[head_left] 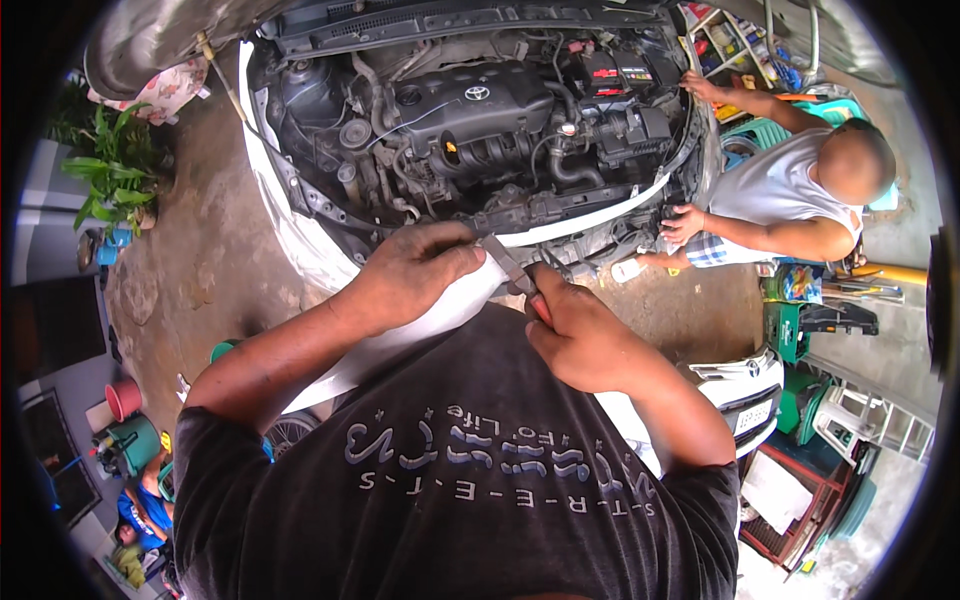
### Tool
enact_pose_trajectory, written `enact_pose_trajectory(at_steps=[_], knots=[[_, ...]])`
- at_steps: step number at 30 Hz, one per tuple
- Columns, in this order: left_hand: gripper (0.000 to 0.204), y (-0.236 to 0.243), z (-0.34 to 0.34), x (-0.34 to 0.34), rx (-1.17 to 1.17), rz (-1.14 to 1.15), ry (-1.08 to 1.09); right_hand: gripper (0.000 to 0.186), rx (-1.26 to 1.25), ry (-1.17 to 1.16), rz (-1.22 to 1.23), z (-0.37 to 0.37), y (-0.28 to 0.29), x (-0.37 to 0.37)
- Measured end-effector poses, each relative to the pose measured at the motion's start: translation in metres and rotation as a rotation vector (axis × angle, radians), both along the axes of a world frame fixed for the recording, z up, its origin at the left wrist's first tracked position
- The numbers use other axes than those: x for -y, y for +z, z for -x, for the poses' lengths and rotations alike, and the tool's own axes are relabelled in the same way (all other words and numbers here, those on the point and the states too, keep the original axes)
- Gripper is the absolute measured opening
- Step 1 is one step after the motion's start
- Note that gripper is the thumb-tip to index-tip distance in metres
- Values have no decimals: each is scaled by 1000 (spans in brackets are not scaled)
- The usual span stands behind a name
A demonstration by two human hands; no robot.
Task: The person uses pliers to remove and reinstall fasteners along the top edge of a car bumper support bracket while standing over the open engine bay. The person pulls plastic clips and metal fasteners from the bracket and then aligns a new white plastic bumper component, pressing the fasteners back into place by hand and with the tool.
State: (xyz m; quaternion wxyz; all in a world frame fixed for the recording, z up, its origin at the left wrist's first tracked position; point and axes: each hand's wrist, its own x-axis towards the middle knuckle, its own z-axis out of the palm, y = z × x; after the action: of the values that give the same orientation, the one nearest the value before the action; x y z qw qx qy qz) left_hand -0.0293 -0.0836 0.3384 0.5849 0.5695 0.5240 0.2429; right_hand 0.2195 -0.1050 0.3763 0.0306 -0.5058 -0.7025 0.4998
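Concrete floor [205, 260] was seen at left; centrally, a white panel [450, 312] was pinched by the left hand [422, 275], a red-handled tool [541, 308] clenched by the right hand [588, 335] (panel judged light, springy, best gripped edgewise).

A plant [115, 165] is standing at the left, near a flowered cloth [160, 88]. Lower down, a red bucket [123, 400] is sitting near a green bin [132, 448]. At the right, shelves [738, 50] are holding clutter, a green crate [788, 335] is sitting near a ladder [902, 428], and a white sheet [777, 492] is resting on a reddish frame [775, 540].
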Motion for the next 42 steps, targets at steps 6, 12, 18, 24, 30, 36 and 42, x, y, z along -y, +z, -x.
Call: enact_pose_trajectory(at_steps=[6, 12, 18, 24, 30, 36, 42], knots=[[46, -1, -7, 4, -7, -27, 8, 25, -1, 4, -68, 8, -4, 7], [52, -8, -5, 9, -106, -141, -20, 26, 22, -39, -140, 11, -19, 20], [42, -3, -5, 10, -113, -77, -41, 27, 71, -37, -156, 15, -22, 21], [41, -7, -10, 16, 77, -66, 82, 29, 69, -58, -111, 15, -25, 18], [40, -7, -13, 21, 172, -59, 167, 30, 65, -69, -192, 19, -27, 22], [41, -4, -10, 20, 118, -65, 158, 28, 70, -35, -140, 14, -25, 9], [39, -3, -13, 21, 120, -86, 137, 27, 124, -104, -145, 22, -30, 23]])
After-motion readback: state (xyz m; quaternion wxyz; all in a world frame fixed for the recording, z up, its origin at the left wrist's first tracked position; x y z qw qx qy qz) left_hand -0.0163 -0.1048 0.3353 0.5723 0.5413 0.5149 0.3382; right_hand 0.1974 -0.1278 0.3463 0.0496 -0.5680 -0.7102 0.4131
